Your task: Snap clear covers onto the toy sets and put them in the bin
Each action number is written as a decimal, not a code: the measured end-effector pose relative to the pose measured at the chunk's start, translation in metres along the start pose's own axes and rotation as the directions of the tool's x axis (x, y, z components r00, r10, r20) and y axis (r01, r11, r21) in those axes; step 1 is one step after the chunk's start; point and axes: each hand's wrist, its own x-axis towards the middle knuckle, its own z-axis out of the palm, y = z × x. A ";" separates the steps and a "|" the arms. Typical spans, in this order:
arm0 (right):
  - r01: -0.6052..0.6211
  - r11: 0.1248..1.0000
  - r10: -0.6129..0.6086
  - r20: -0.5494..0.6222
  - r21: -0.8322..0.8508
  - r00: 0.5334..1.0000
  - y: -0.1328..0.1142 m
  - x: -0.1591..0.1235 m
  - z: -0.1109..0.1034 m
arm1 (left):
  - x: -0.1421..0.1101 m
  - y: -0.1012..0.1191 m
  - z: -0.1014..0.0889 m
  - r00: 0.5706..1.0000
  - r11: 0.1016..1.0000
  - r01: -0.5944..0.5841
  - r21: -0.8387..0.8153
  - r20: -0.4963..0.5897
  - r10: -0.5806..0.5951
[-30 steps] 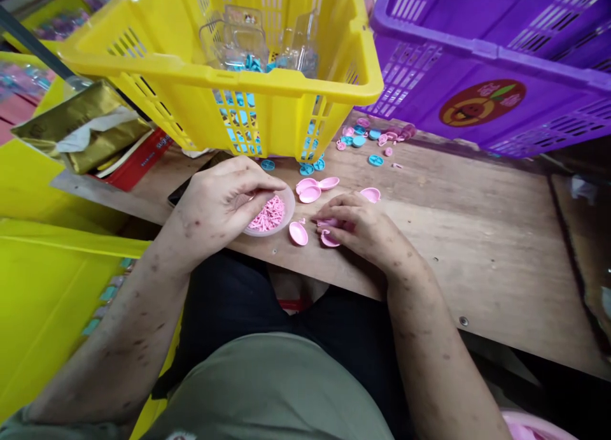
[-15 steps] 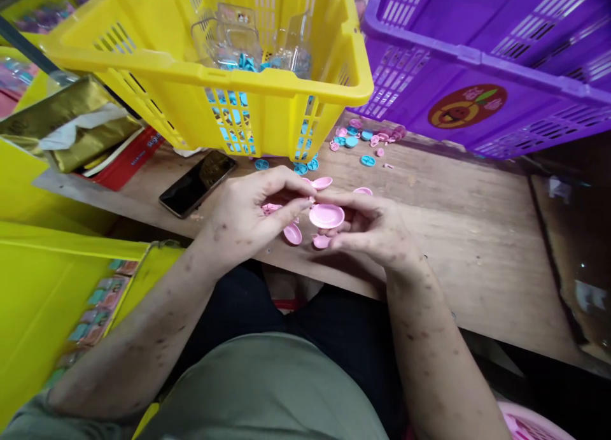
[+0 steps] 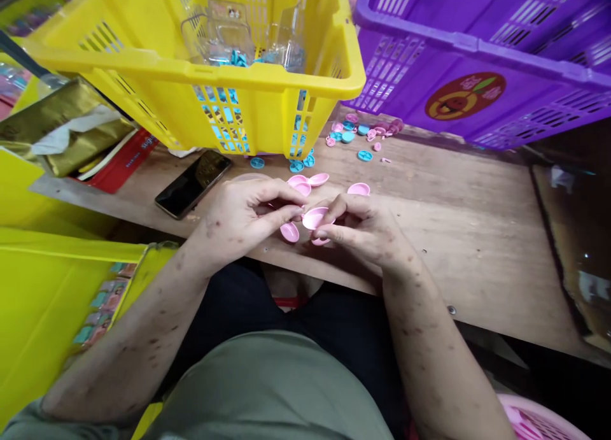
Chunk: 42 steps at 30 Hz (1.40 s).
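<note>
Between finger and thumb, my right hand (image 3: 363, 227) grips a small pink oval plastic piece (image 3: 315, 218), shaped like a shallow dish. My left hand (image 3: 252, 214) is pinched at the left end of that piece; whatever lies between its fingertips is too small to make out. On the table around them are more pink oval pieces: one (image 3: 289, 232) below my left fingertips, a joined-looking pair (image 3: 300, 184) just beyond, and another (image 3: 359, 190) past my right hand. One more pink piece (image 3: 321, 241) is partly hidden beneath the held one.
A yellow crate (image 3: 267, 80) with clear plastic shells stands at the back, beside a purple crate (image 3: 458, 70). Blue and pink small parts (image 3: 348, 136) lie before them. Left on the wooden table (image 3: 458, 217) are a phone (image 3: 193, 184) and a gold tissue pack (image 3: 71, 131).
My right fingers have closed onto the pink oval piece, which now sits tilted and slightly further left. My left fingertips stay pinched near its end. The whole view has shifted slightly.
</note>
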 end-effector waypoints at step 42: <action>0.273 0.327 -0.153 0.235 -0.905 0.960 0.006 0.047 -0.010 | -0.010 -0.041 -0.046 0.977 0.643 -0.132 0.754 0.209 -0.044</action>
